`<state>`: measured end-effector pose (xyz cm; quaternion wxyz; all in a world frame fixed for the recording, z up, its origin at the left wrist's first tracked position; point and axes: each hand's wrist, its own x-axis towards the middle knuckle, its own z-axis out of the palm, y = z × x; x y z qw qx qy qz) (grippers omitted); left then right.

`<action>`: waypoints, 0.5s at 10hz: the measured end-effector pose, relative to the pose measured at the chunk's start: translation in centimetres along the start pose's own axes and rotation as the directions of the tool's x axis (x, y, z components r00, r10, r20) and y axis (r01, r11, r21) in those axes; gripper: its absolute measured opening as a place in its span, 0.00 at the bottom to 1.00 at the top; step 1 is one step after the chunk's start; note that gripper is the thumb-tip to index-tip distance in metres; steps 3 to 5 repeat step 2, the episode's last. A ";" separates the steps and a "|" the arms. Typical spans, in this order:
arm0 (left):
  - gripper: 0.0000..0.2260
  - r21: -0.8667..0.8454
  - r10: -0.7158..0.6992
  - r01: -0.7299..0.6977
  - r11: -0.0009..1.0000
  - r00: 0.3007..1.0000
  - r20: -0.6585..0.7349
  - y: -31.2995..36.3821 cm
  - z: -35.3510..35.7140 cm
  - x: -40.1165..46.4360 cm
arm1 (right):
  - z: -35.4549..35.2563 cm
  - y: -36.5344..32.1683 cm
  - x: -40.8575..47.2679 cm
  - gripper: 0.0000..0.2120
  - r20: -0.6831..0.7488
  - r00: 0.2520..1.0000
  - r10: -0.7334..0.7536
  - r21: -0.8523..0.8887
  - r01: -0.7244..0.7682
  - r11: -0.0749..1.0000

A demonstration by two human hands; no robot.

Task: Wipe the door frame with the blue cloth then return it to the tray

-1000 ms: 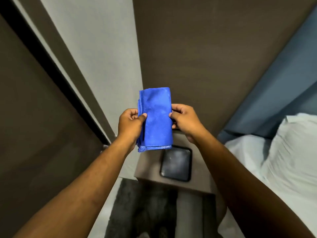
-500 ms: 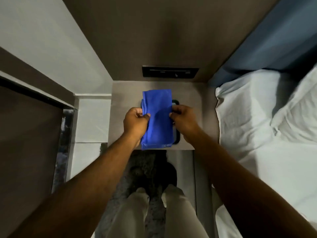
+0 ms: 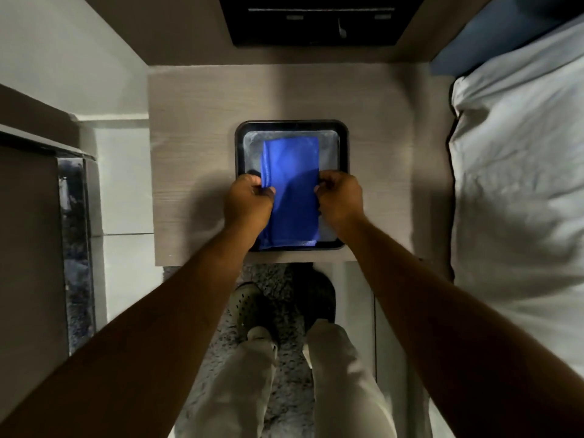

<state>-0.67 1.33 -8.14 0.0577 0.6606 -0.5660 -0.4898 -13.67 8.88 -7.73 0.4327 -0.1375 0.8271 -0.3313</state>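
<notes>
The folded blue cloth (image 3: 292, 188) lies lengthwise over the black square tray (image 3: 343, 143) on the bedside table (image 3: 192, 153). My left hand (image 3: 248, 202) pinches the cloth's left edge and my right hand (image 3: 339, 199) pinches its right edge, both over the tray's near half. I cannot tell whether the cloth rests on the tray floor or hangs just above it. The door frame (image 3: 41, 143) shows as a dark edge at the far left.
A bed with white sheets (image 3: 518, 172) fills the right side. A black panel (image 3: 316, 20) is set in the wall behind the table. My legs and shoes stand on a dark shaggy rug (image 3: 284, 279) below the table's front edge.
The view has tilted down from the wall to the table. Both hands have lowered the folded cloth from chest height down onto or just over the tray.
</notes>
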 end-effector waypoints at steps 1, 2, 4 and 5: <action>0.08 0.136 0.111 -0.102 0.986 0.992 -0.059 0.1 -1.5 -1.1 | -0.7 -0.3 -0.8 0.12 -0.012 1.000 -0.019 -0.045 0.019 0.999; 0.14 0.333 0.198 -0.182 0.925 0.980 -0.014 1.4 -5.0 -4.1 | -2.9 -2.4 -4.0 0.11 0.000 0.999 -0.051 -0.189 0.050 0.981; 0.14 0.333 0.198 -0.182 0.925 0.980 -0.014 1.4 -5.0 -4.1 | -2.9 -2.4 -4.0 0.11 0.000 0.999 -0.051 -0.189 0.050 0.981; 0.14 0.333 0.198 -0.182 0.925 0.980 -0.014 1.4 -5.0 -4.1 | -2.9 -2.4 -4.0 0.11 0.000 0.999 -0.051 -0.189 0.050 0.981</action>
